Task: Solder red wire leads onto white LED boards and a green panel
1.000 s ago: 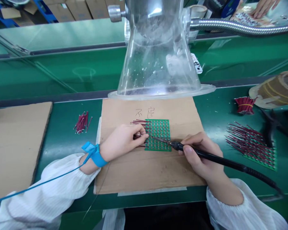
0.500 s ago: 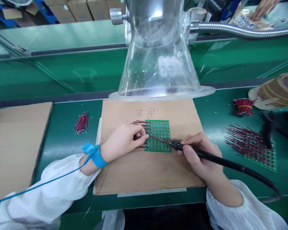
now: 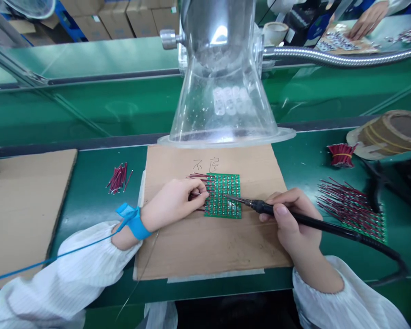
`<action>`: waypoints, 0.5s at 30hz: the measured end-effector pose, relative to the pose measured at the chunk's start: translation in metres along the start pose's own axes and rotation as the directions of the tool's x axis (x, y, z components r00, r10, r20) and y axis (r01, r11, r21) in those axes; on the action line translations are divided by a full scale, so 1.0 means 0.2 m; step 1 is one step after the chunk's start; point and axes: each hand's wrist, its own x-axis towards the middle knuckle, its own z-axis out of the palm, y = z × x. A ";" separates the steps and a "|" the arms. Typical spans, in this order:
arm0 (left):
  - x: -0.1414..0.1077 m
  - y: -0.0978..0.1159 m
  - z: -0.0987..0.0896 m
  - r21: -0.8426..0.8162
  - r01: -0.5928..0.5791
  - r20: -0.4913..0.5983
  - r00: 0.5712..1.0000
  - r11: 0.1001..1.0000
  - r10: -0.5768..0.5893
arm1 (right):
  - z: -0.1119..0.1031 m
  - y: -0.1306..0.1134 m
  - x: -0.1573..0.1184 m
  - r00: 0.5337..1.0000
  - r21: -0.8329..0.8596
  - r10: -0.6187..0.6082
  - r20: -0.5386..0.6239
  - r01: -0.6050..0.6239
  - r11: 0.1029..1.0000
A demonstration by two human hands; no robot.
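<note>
My right hand (image 3: 296, 219) is closed round the black handle of a soldering iron (image 3: 262, 206), whose metal tip points left over the green circuit board (image 3: 231, 194). My left hand (image 3: 183, 201) pinches at the board's left edge. A thin strand of solder wire (image 3: 153, 249) trails down from under that hand; its grip between the fingertips is partly hidden. Dark red wires (image 3: 197, 175) stick out leftward from the board's left side, some of them covered by my left fingers. A blue wrist strap (image 3: 139, 224) is round my left wrist.
Under the board lies a cardboard sheet (image 3: 212, 246). A clear fume hood (image 3: 226, 109) hangs above. Loose red wires (image 3: 118, 178) lie left; a wired board (image 3: 352, 208), a banded wire bundle (image 3: 341, 155) and a tape roll (image 3: 387, 135) sit right. Across the partition is another person's hand (image 3: 368, 20).
My right hand has drawn the soldering iron back to the right, so its tip is farther from my left fingers. My left hand keeps its pinch; the camera view has shifted slightly.
</note>
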 end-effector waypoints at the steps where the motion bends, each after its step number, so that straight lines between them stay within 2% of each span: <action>1: 0.00 0.00 -0.01 -0.013 0.003 0.000 1.000 1.000 -0.003 | 0.00 -0.01 0.00 1.000 0.011 -0.003 -0.005 0.003 1.000; 4: -0.02 -0.01 -0.07 -0.004 -0.043 -0.054 0.998 0.999 0.043 | 0.00 -0.01 0.01 1.000 0.018 -0.006 -0.009 0.007 1.000; 7: -0.04 -0.02 -0.15 0.074 -0.110 -0.112 0.987 0.991 0.118 | 0.00 0.00 0.02 1.000 0.000 -0.015 -0.002 0.015 1.000; 10: -0.06 -0.01 -0.22 0.125 -0.086 -0.145 0.984 0.988 0.104 | 0.00 0.01 0.02 1.000 -0.003 -0.026 -0.004 0.026 1.000; 12: -0.07 0.01 -0.23 0.097 -0.055 -0.152 0.986 0.994 0.069 | 0.00 0.00 0.01 1.000 -0.002 -0.028 -0.010 0.028 1.000; 15: -0.07 0.02 -0.19 0.002 -0.066 -0.087 0.994 0.998 0.066 | 0.01 -0.01 0.01 1.000 -0.004 -0.023 -0.005 0.023 1.000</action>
